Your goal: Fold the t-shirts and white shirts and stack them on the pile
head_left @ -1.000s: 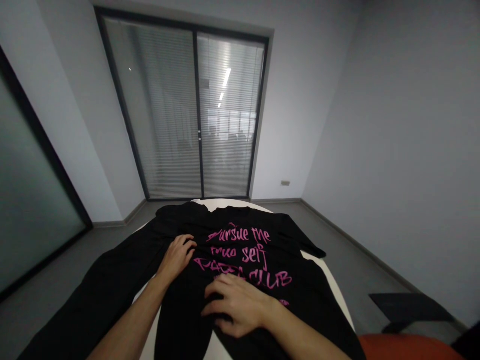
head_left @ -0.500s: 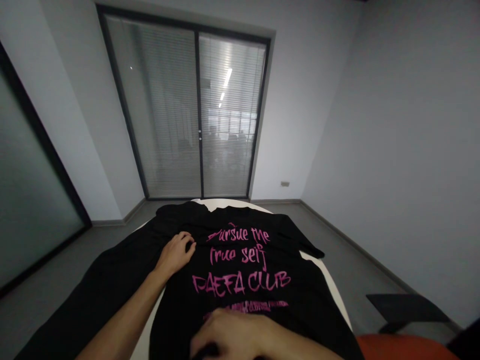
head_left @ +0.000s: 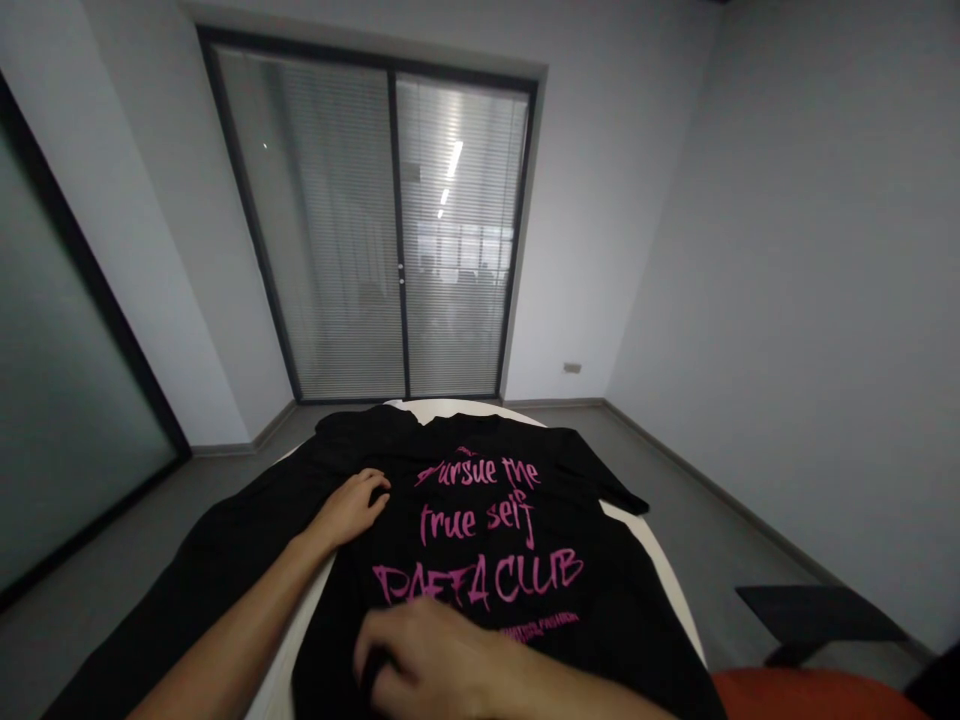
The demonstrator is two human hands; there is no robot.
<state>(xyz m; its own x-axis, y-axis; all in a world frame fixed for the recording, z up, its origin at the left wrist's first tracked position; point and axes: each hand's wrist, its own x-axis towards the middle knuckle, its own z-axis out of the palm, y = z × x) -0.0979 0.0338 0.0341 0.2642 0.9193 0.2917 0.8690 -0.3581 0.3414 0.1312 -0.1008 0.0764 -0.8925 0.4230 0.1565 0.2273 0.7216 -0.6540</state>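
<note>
A black T-shirt [head_left: 600, 600] with pink lettering lies spread out, its neck toward the far end. My left hand [head_left: 358, 508] rests at the shirt's left side, level with the upper lettering. Its fingers are bent and drawn in on the black cloth. Closer to me, my right hand [head_left: 431, 655] lies over the lower lettering. The fingers and thumb curl toward each other on the cloth, which looks pulled there; the fingertips are partly hidden. Part of the print is covered by this hand.
Beneath the shirt is a white table [head_left: 675, 570] with a rounded edge. More black cloth [head_left: 195, 570] lies along the left. An orange chair seat [head_left: 810, 695] and a dark armrest [head_left: 817, 612] stand at lower right. Beyond is a glass partition [head_left: 337, 230] with blinds.
My right hand has moved left and slightly up over the lower lettering. The print near it has shifted left and down, and the shirt's near left edge has moved left. My left hand stays almost still.
</note>
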